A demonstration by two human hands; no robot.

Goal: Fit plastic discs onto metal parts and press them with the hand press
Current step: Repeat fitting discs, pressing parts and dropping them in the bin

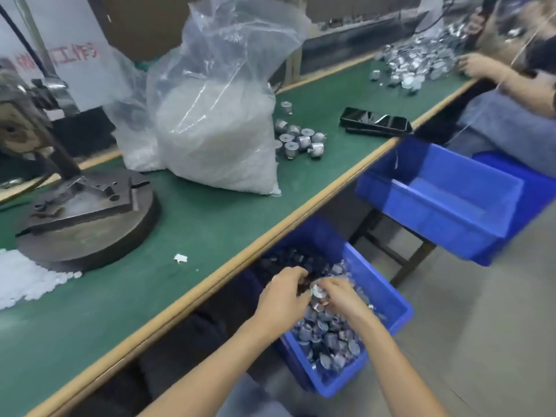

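Far to the left of our fingers, up on the green table (192, 224), lies a heap of white plastic discs (21, 281), touching the round base of the hand press (84, 218). Further from our fingers, beyond the press, stand clear bags (216, 127) filled with more white pieces, and between them and our fingers a small white scrap (180, 258) lies on the table. Straight beyond our fingertips, beside the larger bag, sits a small cluster of metal parts (298, 139). Our left hand (282, 296) reaches down past the table edge, its fingers (296, 273) curled into the heap of metal pieces (328, 341) in the blue bin (394, 302); we cannot tell whether they grip anything. Just beside it, almost touching, our right hand (338, 296) pinches a silvery metal part (317, 291) between thumb and fingertips, right above the heap. Beyond and to the right of our fingers, a black tray (376, 121) rests near the table edge, and a second blue bin (445, 203) sits below that edge. Well beyond, at the far right, another person's hand (478, 66) touches a large pile of silvery parts (421, 66).
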